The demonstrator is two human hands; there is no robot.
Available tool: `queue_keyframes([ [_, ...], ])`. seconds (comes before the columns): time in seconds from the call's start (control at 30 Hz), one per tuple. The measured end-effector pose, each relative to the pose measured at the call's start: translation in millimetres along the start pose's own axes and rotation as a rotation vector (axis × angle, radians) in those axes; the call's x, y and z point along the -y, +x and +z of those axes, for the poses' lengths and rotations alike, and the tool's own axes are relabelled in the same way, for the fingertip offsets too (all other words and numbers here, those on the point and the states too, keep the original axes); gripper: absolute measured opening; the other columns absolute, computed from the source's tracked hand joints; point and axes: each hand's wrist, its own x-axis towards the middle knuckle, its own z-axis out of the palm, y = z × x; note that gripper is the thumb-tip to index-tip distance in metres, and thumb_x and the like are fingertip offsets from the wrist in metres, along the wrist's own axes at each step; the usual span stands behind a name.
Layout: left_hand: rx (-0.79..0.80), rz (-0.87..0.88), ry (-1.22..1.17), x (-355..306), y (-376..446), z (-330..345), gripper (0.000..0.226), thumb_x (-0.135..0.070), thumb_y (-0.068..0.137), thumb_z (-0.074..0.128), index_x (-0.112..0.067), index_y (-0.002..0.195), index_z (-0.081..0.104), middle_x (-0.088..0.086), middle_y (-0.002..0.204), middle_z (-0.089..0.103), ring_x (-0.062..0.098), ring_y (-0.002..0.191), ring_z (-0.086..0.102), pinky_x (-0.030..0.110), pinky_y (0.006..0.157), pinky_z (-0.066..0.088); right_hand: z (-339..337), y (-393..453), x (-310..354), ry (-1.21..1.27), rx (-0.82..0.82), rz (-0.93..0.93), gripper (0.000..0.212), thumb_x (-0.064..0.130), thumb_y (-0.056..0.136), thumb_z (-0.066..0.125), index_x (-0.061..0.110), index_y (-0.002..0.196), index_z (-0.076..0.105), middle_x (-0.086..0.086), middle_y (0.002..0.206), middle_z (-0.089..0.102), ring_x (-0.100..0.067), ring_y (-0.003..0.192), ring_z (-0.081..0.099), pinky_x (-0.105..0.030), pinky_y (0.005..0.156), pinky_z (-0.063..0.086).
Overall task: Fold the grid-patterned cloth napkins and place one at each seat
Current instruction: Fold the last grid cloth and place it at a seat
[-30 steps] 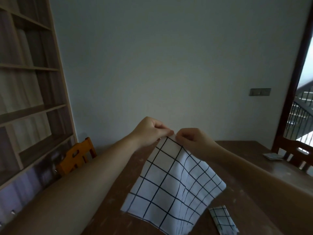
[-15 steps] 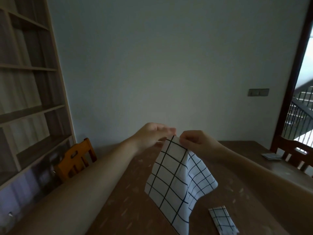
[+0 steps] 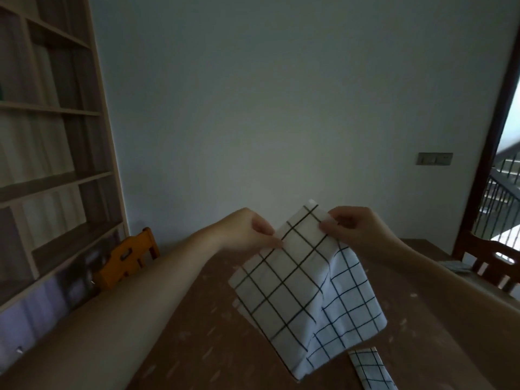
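Head view: left hand [image 3: 253,235] and right hand [image 3: 354,232] pinch the white black-gridded cloth napkin [image 3: 304,291], hanging below them over the brown wooden worktop [image 3: 202,342].

A brown wooden table [image 3: 197,347] with pale scuff marks fills the lower part. At its left side stands an orange wooden chair [image 3: 126,258], near a tall wooden bookshelf [image 3: 53,170]. A dark wooden chair [image 3: 495,263] stands at the right. On the grey wall [image 3: 267,108] is a switch plate [image 3: 434,159]. A stair railing [image 3: 498,204] shows through the doorway.
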Motion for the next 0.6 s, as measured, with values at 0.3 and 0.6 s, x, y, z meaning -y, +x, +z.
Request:
queue_keyframes([
  [0.3,-0.035,0.089,-0.060,9.6,-0.4,2.3,0.041,-0.037,0.083,0.075,0.002,0.076,0.063,0.004,0.063,0.042,0.015,0.058,0.039,0.029,0.059,0.028,-10.8,-6.5,-4.4,0.104,-0.045,0.130,0.014,0.014,0.086,0.070,0.016,0.072,0.067,0.011,0.052,0.061,-0.001,0.048,0.054,-0.011,0.050,0.042],
  [0.6,-0.250,0.022,-0.535,25.4,-7.3,-3.9,0.018,-0.015,0.079,0.078,-0.008,0.094,0.075,0.005,0.091,0.077,0.015,0.086,0.073,0.031,0.081,0.055,-27.2,-13.7,-10.4,0.353,-0.185,0.328,0.011,0.015,0.086,0.068,0.006,0.092,0.072,-0.007,0.078,0.076,-0.018,0.069,0.073,-0.024,0.056,0.057],
])
